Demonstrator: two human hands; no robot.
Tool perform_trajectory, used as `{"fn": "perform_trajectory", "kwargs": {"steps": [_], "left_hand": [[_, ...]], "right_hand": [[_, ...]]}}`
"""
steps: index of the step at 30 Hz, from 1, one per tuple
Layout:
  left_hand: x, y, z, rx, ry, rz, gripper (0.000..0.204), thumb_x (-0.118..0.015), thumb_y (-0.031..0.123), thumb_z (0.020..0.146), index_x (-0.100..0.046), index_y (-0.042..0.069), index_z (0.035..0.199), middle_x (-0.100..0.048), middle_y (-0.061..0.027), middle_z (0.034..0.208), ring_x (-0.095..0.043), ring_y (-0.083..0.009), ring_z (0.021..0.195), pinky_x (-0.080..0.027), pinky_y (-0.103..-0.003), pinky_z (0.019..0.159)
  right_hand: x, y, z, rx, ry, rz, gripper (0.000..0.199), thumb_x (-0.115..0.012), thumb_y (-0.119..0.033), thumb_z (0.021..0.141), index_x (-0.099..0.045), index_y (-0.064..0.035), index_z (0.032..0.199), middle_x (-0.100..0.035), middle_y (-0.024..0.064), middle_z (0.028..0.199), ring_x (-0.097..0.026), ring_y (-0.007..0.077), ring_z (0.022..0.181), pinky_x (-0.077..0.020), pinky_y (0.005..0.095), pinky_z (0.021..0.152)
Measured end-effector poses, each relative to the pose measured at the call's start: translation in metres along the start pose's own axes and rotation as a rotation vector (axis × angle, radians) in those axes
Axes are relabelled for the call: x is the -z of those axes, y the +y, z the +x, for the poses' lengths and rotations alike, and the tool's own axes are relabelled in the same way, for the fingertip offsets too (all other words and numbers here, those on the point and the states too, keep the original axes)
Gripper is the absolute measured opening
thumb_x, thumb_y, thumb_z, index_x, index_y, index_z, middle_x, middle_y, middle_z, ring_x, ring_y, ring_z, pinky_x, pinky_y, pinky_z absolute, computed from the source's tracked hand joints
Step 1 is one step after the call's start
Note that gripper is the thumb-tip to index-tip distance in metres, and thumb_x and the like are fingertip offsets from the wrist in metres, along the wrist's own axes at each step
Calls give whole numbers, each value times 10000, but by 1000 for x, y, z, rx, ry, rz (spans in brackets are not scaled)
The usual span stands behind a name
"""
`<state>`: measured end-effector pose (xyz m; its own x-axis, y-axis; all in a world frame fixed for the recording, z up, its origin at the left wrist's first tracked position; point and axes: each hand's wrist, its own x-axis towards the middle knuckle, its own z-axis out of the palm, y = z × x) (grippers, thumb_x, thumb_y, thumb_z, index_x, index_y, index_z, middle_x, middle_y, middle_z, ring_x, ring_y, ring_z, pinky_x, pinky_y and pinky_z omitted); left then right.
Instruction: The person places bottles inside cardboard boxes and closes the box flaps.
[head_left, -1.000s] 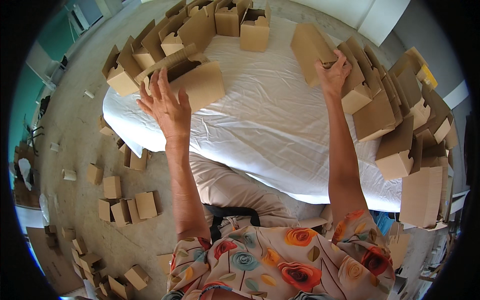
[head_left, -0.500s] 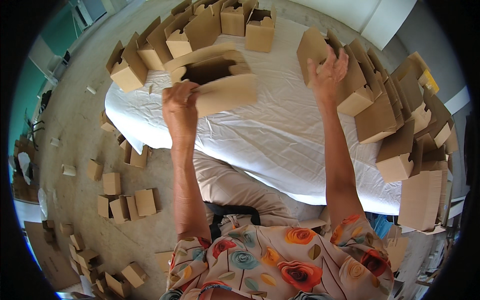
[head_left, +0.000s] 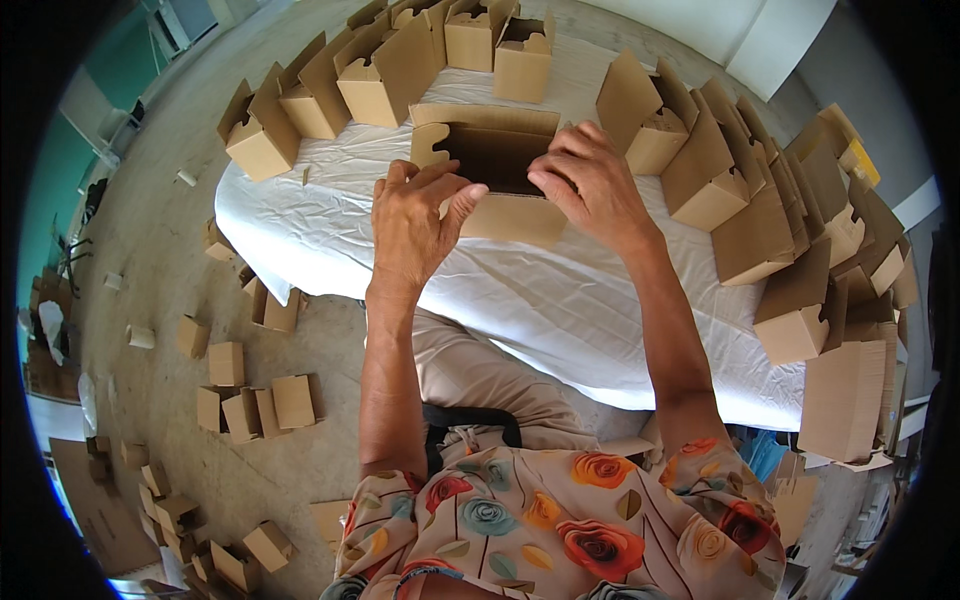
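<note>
Left hand: fingers bent, thumb set apart from them, at the near left of the open box's rim; I cannot tell whether they pinch the cardboard.
Right hand: fingers curled, thumb near them, over the box's right end; whether they grip it, I cannot tell.
Open box: between the fingers of the 2 hands, mouth up, dark inside, a notched flap just beyond the left fingertips.
White cloth: beneath the box and both sets of fingers.
Left boxes: standing in an arc beyond the left fingers.
Right boxes: packed closely, right of the right fingers.
Floor boxes: well left of the left fingers, lower.
</note>
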<state>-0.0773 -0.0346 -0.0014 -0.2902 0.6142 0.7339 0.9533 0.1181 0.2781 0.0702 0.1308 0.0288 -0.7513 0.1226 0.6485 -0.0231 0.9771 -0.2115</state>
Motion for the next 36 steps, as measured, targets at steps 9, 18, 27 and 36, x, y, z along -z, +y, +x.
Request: {"fn": "perform_trajectory", "kwargs": {"steps": [9, 18, 27, 36], "left_hand": [[-5, 0, -4, 131, -44, 167, 272, -682, 345, 773, -709, 97, 882, -547, -99, 1257, -481, -336, 967, -409, -433, 844], [-29, -46, -31, 331, -137, -45, 795, -698, 508, 748, -411, 106, 1370, -349, -197, 1409, -348, -358, 1266, -330, -462, 1000], [-10, -144, 1, 479, 184, -238, 620, -723, 281, 793, -460, 26, 1293, -572, -164, 1191, -581, -264, 990, -476, -372, 835], [-31, -206, 81, 302, 77, -95, 550, -713, 162, 760, -488, 17, 1241, -615, -161, 1131, -567, -318, 1072, -435, -395, 929]], "right_hand": [[-3, 10, -30, -159, -3, -195, 450, -731, -442, 699, -681, -54, 921, -593, 36, 918, -529, 233, 933, -411, 379, 811], [-15, 26, -36, -278, -248, -184, 1045, -756, -575, 600, -323, -66, 1402, -471, 157, 1266, -446, 324, 1196, -352, 425, 1020], [-20, 28, -24, -568, -409, 137, 909, -763, -421, 666, -318, -116, 1398, -399, 174, 1377, -425, 330, 1244, -370, 382, 1020], [0, 37, -45, -532, -96, -153, 657, -762, -412, 657, -539, -92, 1186, -608, 137, 1010, -597, 326, 930, -464, 416, 819]]}}
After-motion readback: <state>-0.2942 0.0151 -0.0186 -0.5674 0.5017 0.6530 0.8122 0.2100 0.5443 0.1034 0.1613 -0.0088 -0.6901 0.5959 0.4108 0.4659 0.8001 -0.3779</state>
